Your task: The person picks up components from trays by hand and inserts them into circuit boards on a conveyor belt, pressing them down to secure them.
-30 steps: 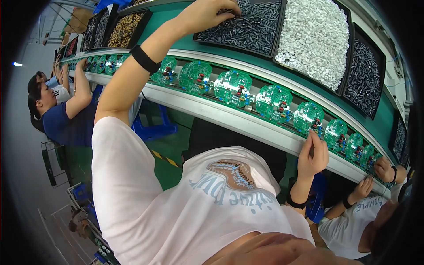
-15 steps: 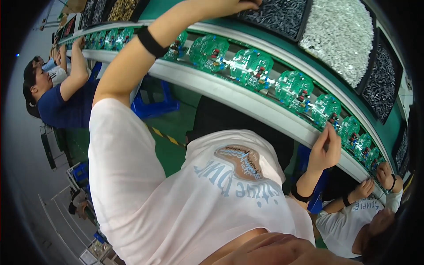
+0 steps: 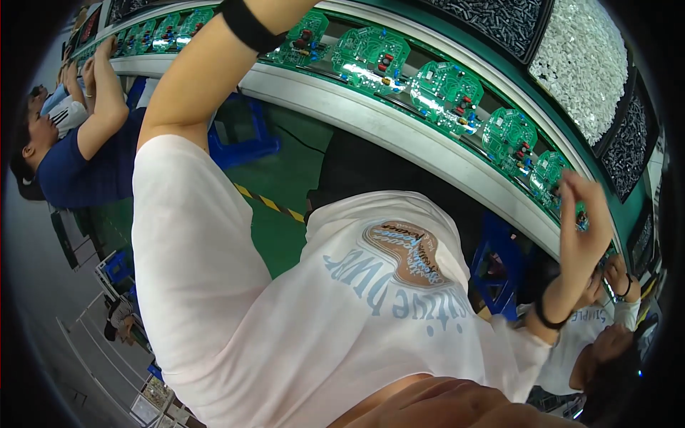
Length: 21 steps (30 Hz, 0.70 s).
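Observation:
Along the rail line (image 3: 371,93), several green circuit boards (image 3: 371,57) sit in a row, each carrying small red, blue and black parts. My right hand (image 3: 589,214) is above the right part of this row, its fingertips drawn together near a circuit board (image 3: 548,172). Whatever may be between those fingertips is too small and blurred to make out. My left forearm (image 3: 193,78), with a black band (image 3: 248,27) at the wrist, reaches across the rail and out at the top edge. The left hand itself is outside the picture.
Black trays beyond the rail hold dark small parts (image 3: 499,25) and clear-white small pieces (image 3: 581,71). A co-worker in dark blue (image 3: 89,157) works at the left, another in white (image 3: 606,342) at the right. Blue stools (image 3: 246,139) stand below the rail.
My right hand has moved right and slightly up, away from the board it was over. My left hand has gone out past the top edge. The view has shifted a little.

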Available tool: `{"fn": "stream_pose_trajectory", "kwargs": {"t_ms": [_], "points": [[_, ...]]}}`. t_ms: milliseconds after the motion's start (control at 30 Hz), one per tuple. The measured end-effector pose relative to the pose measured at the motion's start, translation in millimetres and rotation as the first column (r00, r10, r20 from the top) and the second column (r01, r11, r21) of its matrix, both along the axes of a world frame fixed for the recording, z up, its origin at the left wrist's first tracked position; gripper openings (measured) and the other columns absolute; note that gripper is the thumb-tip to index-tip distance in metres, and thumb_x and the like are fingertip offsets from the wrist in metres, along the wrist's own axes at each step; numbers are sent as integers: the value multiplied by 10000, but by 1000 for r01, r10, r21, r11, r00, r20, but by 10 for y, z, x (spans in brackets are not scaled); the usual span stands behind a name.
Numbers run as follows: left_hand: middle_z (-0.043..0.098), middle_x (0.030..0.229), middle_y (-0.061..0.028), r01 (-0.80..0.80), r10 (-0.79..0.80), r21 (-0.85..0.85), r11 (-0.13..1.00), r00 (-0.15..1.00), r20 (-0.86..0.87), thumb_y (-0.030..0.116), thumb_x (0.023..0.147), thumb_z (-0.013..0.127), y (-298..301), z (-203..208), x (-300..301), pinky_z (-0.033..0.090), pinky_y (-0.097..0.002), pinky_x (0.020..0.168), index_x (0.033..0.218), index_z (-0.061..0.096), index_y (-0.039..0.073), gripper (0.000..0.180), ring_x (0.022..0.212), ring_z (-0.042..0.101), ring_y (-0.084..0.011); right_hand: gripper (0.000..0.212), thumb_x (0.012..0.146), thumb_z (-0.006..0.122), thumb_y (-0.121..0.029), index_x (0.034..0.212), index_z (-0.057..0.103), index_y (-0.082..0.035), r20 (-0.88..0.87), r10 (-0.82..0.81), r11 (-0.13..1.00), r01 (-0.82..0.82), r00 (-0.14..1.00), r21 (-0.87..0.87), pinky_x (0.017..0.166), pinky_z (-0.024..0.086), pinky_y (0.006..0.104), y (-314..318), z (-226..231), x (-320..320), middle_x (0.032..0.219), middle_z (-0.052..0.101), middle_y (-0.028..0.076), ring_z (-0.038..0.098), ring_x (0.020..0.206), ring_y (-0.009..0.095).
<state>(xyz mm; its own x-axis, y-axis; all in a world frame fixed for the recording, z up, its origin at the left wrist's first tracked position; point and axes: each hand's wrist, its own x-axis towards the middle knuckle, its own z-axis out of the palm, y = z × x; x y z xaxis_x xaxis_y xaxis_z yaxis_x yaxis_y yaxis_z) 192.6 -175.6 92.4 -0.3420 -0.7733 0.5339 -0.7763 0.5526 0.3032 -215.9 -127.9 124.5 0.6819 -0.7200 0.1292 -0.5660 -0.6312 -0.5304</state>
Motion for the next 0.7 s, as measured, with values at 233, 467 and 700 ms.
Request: {"fn": "stream_pose_trajectory", "kwargs": {"t_ms": [233, 467, 700], "points": [[755, 885, -134, -30, 142, 300, 954, 922, -359, 73, 966, 689, 833, 135, 168, 579, -327, 727, 1045, 730, -37, 142, 808, 729, -213, 280, 1031, 633, -123, 1294, 695, -52, -207, 342, 846, -396, 917, -357, 1013, 523, 369, -1161, 5, 1332, 1260, 706, 74, 676, 1107, 167], [759, 950, -118, 216, 486, 708, 673, 593, -643, 114, 1032, 652, 1280, -109, 556, 596, -260, 740, 1099, 728, -73, 213, 811, 722, -135, 379, 901, 738, -116, 1266, 666, -47, -369, 263, 811, -412, 891, -416, 950, 531, 428, -1539, -217, 2167, 1183, 702, 170, 666, 1073, 343], [765, 1023, -153, 404, 526, 656, 637, 395, -753, 122, 1040, 644, 1461, -144, 601, 616, -259, 777, 1254, 675, -70, 290, 879, 746, -166, 175, 914, 695, -34, 1080, 707, 21, -214, 210, 874, -282, 954, -396, 809, 576, 408, -1782, -321, 2187, 977, 719, 160, 701, 902, 321]]}}
